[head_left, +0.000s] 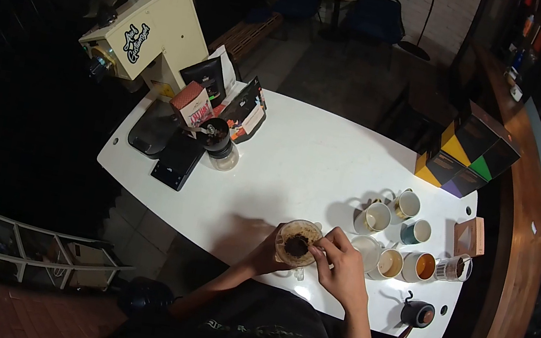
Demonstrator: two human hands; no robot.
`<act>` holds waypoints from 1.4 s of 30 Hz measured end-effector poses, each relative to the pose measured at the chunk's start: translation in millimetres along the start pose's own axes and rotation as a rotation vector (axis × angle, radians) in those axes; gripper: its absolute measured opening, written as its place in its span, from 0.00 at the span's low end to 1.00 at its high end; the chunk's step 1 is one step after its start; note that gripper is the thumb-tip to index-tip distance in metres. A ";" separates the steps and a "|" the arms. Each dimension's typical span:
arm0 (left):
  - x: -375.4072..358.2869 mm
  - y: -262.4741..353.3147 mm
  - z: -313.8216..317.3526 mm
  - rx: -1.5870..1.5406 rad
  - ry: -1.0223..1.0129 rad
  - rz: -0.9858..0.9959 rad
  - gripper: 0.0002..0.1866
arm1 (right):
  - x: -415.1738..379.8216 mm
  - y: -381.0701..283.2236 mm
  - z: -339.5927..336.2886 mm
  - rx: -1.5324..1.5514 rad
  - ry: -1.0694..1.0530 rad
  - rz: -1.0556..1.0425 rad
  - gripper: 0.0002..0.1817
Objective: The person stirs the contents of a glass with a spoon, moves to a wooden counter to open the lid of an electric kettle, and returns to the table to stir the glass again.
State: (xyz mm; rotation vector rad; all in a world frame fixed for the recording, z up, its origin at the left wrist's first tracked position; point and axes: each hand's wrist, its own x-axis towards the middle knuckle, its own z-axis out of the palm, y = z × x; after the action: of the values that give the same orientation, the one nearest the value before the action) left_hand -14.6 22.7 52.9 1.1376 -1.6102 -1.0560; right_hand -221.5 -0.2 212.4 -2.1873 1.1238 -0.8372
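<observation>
A: What do we have in our hands?

B: Our left hand point(265, 253) is wrapped around the near-left side of a clear dripper point(297, 243) with a paper filter and dark coffee grounds in it, so that hand is holding the dripper. It sits at the near edge of the white table point(302, 153), right in front of us.

A: And the right hand point(339, 270)?

B: It comes in from the right, fingers narrowed to a pinch at the dripper's right rim. We cannot tell whether they grip the paper or only touch it.

A: What stands beside it?

B: Just to the right, a cluster of cups point(394, 240): some with pale or amber liquid, one dark green, and a small glass at the far right of the row. Near them, at the table's near right corner, a black kettle point(416, 314) with its handle pointing toward us. A small brown box point(470, 237) lies by the right edge.

A: Farther off?

B: On the far right corner, black boxes point(469, 156) with yellow, green and purple faces. On the far left, a cream-coloured grinder point(154, 31), some coffee bags point(225, 100), and a second dripper on a glass server point(218, 142) beside a black scale point(175, 162). All of that is well apart from our hands.
</observation>
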 end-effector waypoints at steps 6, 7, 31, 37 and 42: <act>2.6 -1.1 -1.0 -0.004 -0.035 -0.021 0.47 | -1.6 1.6 -1.5 -0.001 0.010 0.010 0.05; 2.7 0.3 -1.5 -0.031 -0.054 -0.030 0.47 | -2.0 1.4 -1.8 0.012 -0.002 -0.004 0.05; 1.5 -21.7 1.1 -0.010 -0.070 -0.066 0.47 | -3.5 10.2 -0.8 0.131 -0.004 -0.024 0.05; 6.1 -19.9 1.7 0.157 -0.101 -0.064 0.47 | -8.5 14.0 5.4 0.130 0.094 -0.005 0.05; 2.6 -29.7 3.8 0.114 -0.086 -0.165 0.46 | -11.3 17.9 4.9 0.152 0.048 -0.016 0.04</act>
State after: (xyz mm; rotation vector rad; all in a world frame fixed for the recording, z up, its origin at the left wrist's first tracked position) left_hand -12.2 14.2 24.2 1.3354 -1.6845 -1.1440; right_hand -232.3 1.1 193.5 -2.0642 1.0311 -0.9551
